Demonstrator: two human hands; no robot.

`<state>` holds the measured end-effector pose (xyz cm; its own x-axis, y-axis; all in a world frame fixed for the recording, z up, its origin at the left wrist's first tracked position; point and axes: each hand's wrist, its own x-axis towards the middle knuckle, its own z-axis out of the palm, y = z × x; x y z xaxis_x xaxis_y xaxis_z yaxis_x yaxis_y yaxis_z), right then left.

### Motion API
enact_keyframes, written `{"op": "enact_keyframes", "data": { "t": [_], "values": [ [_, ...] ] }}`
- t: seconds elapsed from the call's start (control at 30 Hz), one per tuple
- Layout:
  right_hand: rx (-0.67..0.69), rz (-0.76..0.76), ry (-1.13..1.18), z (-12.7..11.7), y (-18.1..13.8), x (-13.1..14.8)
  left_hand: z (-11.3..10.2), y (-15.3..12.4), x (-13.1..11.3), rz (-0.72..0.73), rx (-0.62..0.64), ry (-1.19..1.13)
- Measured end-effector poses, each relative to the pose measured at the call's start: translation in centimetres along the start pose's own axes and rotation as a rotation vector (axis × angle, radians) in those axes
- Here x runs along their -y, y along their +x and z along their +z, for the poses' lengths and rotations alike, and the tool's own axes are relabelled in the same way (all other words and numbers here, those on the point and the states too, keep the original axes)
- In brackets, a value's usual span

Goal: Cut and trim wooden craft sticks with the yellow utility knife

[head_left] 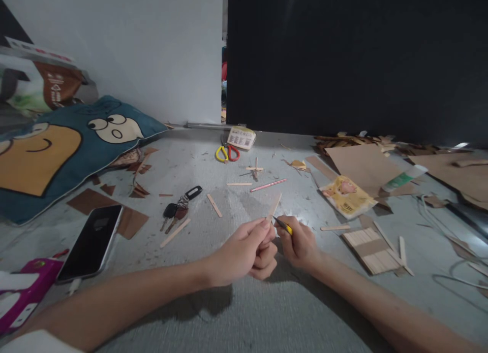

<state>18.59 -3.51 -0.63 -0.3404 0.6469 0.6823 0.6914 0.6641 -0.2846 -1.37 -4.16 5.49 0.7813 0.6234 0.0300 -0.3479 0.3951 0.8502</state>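
My left hand (254,249) pinches a wooden craft stick (274,206) between thumb and fingers, with its far end pointing up and away. A yellow-handled craft knife (284,225) is gripped in my right hand (299,242); its dark blade tip meets or nearly meets the stick beside my left thumb. Beyond the hands lie a pink striped pencil (268,185), a loose stick (239,184) and a small piece built of crossed sticks (255,168). To the right, a banded bundle of craft sticks (370,249) rests on the table.
Keys (177,210), a phone (91,244) and a purple object (32,289) lie at the left, before a blue cushion (76,150). Scissors (227,153) sit at the back. A yellow packet (347,195), glue tube (404,178) and brown cardboard (360,165) are at the right.
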Motion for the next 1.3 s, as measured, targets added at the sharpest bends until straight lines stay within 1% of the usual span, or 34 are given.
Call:
{"op": "enact_keyframes", "data": {
  "t": [0.2,0.3,0.37,0.5,0.7,0.77,0.87,1.0,1.17,1.23,1.3],
  "values": [
    [-0.001,-0.005,0.013,0.0,0.1,0.2,0.1,-0.1,0.0,-0.002,-0.009,0.021],
    [0.017,0.018,-0.003,0.1,0.1,0.2,-0.1,-0.1,0.2,-0.004,-0.016,0.024],
    [0.024,0.028,-0.019,0.1,0.1,0.2,-0.3,-0.1,0.3,-0.015,-0.001,0.033],
    [0.013,-0.002,-0.021,0.0,0.1,0.3,-0.8,0.1,0.0,-0.067,0.037,0.060],
    [0.137,0.065,-0.005,-0.6,0.1,0.4,-0.8,0.0,-1.3,-0.117,0.044,0.131],
    [0.151,0.061,0.014,-0.8,0.3,0.5,-0.8,-0.1,-1.6,-0.136,0.038,0.179],
    [0.159,0.055,0.066,-1.2,0.8,0.8,-1.2,0.0,-1.9,-0.118,0.031,0.210],
    [0.164,0.089,0.114,-1.1,1.3,1.2,-1.7,0.3,-1.9,-0.123,0.032,0.117],
    [0.147,0.126,0.121,-0.6,1.4,1.3,-1.7,0.5,-2.1,-0.217,0.053,-0.158],
    [0.151,0.141,0.115,-0.4,1.5,1.2,-1.5,0.4,-2.6,-0.208,0.058,-0.242],
    [0.170,0.159,0.102,-0.3,1.4,1.0,-1.1,0.1,-3.3,-0.184,0.060,-0.259]
  ]
}}
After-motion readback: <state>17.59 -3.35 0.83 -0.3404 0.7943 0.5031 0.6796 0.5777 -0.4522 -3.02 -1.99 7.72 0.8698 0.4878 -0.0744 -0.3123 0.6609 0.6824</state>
